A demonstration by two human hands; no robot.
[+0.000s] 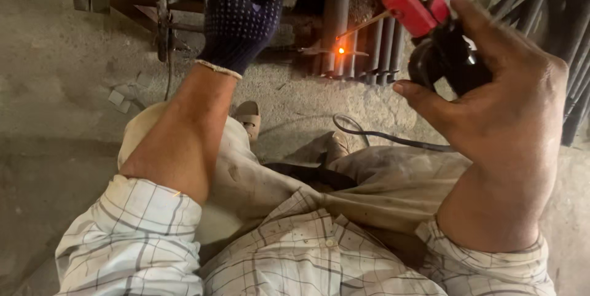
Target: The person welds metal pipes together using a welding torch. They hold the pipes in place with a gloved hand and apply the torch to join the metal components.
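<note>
the right hand (504, 105) is bare and closed around the black grip of a welding electrode holder (430, 19) with red jaw covers; thumb and fingers wrap the handle tightly. the holder sits at the upper right of the view, raised above the right knee. a thin electrode rod (362, 26) runs from the red jaws down and to the left. its tip glows orange (340, 51) where it meets a row of dark metal bars (369, 50) standing upright on the concrete floor (55, 87). a black cable (381, 136) leads from the holder across the floor.

the left hand (243, 13) wears a dark dotted knit glove and reaches up toward the dark metal frame (141, 1) at the top; whether it grips anything cannot be told, since the fingers are cut off by the picture edge. a sandalled foot (249, 118) rests on the floor between the arms.
</note>
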